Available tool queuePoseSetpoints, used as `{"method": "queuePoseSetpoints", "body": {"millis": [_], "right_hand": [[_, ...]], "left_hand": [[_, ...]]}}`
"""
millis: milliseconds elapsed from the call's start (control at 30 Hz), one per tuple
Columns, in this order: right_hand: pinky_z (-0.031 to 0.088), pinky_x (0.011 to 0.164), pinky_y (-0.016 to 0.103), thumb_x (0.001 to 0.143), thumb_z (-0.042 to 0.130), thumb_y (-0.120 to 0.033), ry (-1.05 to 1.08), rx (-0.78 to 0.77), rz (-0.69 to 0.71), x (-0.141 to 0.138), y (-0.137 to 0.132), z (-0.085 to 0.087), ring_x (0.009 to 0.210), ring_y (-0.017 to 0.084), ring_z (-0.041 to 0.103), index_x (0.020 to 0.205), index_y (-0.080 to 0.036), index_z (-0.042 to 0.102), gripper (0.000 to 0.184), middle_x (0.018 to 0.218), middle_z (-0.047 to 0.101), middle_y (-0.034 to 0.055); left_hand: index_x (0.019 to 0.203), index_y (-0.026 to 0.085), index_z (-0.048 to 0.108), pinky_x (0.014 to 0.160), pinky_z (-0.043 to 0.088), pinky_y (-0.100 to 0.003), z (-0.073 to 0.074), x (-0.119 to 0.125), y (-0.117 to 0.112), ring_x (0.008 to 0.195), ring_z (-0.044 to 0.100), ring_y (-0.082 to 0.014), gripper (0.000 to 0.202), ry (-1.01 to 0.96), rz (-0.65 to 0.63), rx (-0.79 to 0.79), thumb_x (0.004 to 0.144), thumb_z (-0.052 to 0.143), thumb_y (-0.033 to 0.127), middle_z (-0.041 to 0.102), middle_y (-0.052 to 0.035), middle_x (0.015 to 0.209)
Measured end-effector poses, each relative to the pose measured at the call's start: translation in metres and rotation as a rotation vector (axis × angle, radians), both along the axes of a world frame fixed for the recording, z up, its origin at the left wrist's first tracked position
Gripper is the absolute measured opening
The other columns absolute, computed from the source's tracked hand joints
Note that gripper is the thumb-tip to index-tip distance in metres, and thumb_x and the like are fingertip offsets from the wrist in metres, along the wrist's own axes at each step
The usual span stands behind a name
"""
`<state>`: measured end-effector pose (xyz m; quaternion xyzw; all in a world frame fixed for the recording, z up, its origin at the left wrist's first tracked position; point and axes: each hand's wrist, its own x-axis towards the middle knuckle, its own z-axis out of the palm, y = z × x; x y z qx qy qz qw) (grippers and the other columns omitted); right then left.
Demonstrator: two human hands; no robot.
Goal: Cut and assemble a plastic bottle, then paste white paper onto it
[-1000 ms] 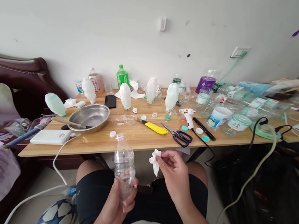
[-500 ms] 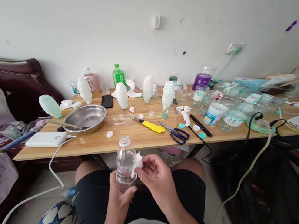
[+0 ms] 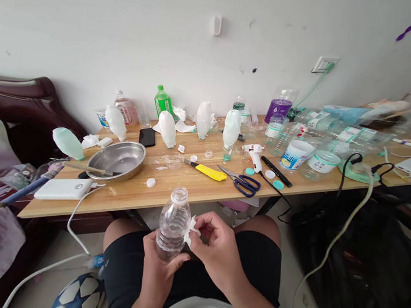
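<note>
My left hand (image 3: 160, 265) is wrapped round the lower part of a clear, uncapped plastic bottle (image 3: 174, 221), held upright over my lap. My right hand (image 3: 216, 248) pinches a small white scrap of paper (image 3: 192, 228) and presses it against the bottle's right side. Both hands are in front of the wooden table (image 3: 192, 188), just below its near edge. On the table straight ahead lie a white bottle cap (image 3: 151, 182), a yellow utility knife (image 3: 208, 171) and blue-handled scissors (image 3: 243, 181).
A steel bowl (image 3: 117, 160), a white power bank (image 3: 64, 188), a phone (image 3: 147, 136), a glue gun (image 3: 255, 156), several paper-covered bottles (image 3: 167, 128) and tubs (image 3: 296, 154) crowd the table. Cables hang off its front edge. A football (image 3: 78, 297) lies by my left leg.
My right hand brought the white paper scrap from the right over to the bottle and now presses it on its side. My left hand raised the bottle slightly.
</note>
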<state>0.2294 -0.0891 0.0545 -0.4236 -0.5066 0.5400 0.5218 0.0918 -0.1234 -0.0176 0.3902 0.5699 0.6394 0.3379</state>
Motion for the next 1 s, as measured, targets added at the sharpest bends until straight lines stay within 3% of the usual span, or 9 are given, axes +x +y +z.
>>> {"method": "queuePoseSetpoints", "body": {"millis": [100,300,400,500,600,700,800,900,1000], "right_hand": [[0.048,0.069,0.024,0.071,0.063,-0.013,-0.011,0.009,-0.034,-0.001,-0.001,-0.001,0.073,0.013,0.057,0.079,-0.020,0.054,0.014,0.078,0.059,-0.0020],[0.050,0.064,0.024,0.077,0.069,-0.022,0.088,0.047,-0.204,0.015,0.002,-0.010,0.073,0.014,0.060,0.080,-0.022,0.052,0.018,0.080,0.061,-0.0007],[0.055,0.076,0.030,0.083,0.071,-0.026,-0.005,0.195,-0.313,0.029,0.005,-0.009,0.087,0.019,0.066,0.089,-0.024,0.058,0.015,0.094,0.067,0.0043],[0.055,0.085,0.035,0.089,0.065,-0.020,-0.249,0.463,-0.330,0.040,0.008,0.002,0.095,0.021,0.067,0.099,-0.025,0.063,0.011,0.100,0.070,0.0065],[0.052,0.093,0.041,0.091,0.060,-0.013,-0.495,0.766,-0.202,0.043,0.017,0.019,0.106,0.023,0.064,0.097,-0.027,0.067,0.016,0.108,0.070,0.0074],[0.044,0.107,0.048,0.091,0.060,-0.013,-0.681,0.891,-0.019,0.038,0.034,0.028,0.129,0.027,0.051,0.094,-0.025,0.069,0.015,0.131,0.062,0.0092],[0.039,0.110,0.048,0.092,0.060,-0.015,-0.754,0.877,0.170,0.031,0.054,0.024,0.132,0.027,0.049,0.091,-0.022,0.070,0.012,0.132,0.063,0.0099],[0.050,0.096,0.037,0.094,0.060,-0.020,-0.691,0.751,0.381,0.031,0.063,0.020,0.104,0.021,0.066,0.095,-0.023,0.070,0.011,0.105,0.074,0.0055],[0.052,0.081,0.029,0.093,0.060,-0.024,-0.561,0.568,0.476,0.036,0.054,0.025,0.086,0.017,0.069,0.097,-0.024,0.071,0.012,0.093,0.075,0.0026]], "left_hand": [[0.104,0.019,0.051,0.078,0.057,-0.041,0.006,-0.005,0.000,0.089,0.069,-0.0286,0.077,0.042,0.030,-0.023,0.044,0.094,0.039,0.068,-0.0067,0.097],[0.106,0.023,0.051,0.071,0.056,-0.038,0.023,-0.023,0.004,0.086,0.067,-0.0274,0.054,0.098,0.104,-0.151,0.067,0.082,0.043,0.066,-0.0047,0.095],[0.111,0.023,0.049,0.071,0.055,-0.038,0.027,-0.035,0.008,0.091,0.066,-0.0290,0.057,0.142,0.109,-0.211,0.068,0.080,0.045,0.065,-0.0058,0.100],[0.110,0.022,0.050,0.070,0.055,-0.037,0.031,-0.039,0.008,0.089,0.066,-0.0285,0.061,0.162,0.089,-0.244,0.064,0.082,0.047,0.066,-0.0059,0.099],[0.109,0.020,0.052,0.074,0.054,-0.038,0.038,-0.037,0.005,0.088,0.066,-0.0279,0.063,0.184,0.063,-0.243,0.062,0.083,0.047,0.067,-0.0067,0.098],[0.110,0.019,0.052,0.075,0.054,-0.040,0.041,-0.033,0.001,0.089,0.066,-0.0291,0.065,0.206,0.016,-0.247,0.061,0.083,0.048,0.068,-0.0081,0.099],[0.112,0.019,0.052,0.067,0.053,-0.037,0.042,-0.033,-0.001,0.087,0.067,-0.0297,0.066,0.213,-0.021,-0.262,0.061,0.084,0.047,0.069,-0.0091,0.099],[0.112,0.018,0.052,0.065,0.053,-0.035,0.040,-0.036,-0.001,0.087,0.067,-0.0290,0.064,0.231,-0.033,-0.257,0.064,0.082,0.049,0.068,-0.0100,0.101],[0.111,0.017,0.054,0.066,0.053,-0.035,0.039,-0.043,0.003,0.087,0.067,-0.0284,0.062,0.258,-0.018,-0.235,0.066,0.080,0.050,0.068,-0.0103,0.100]]}}
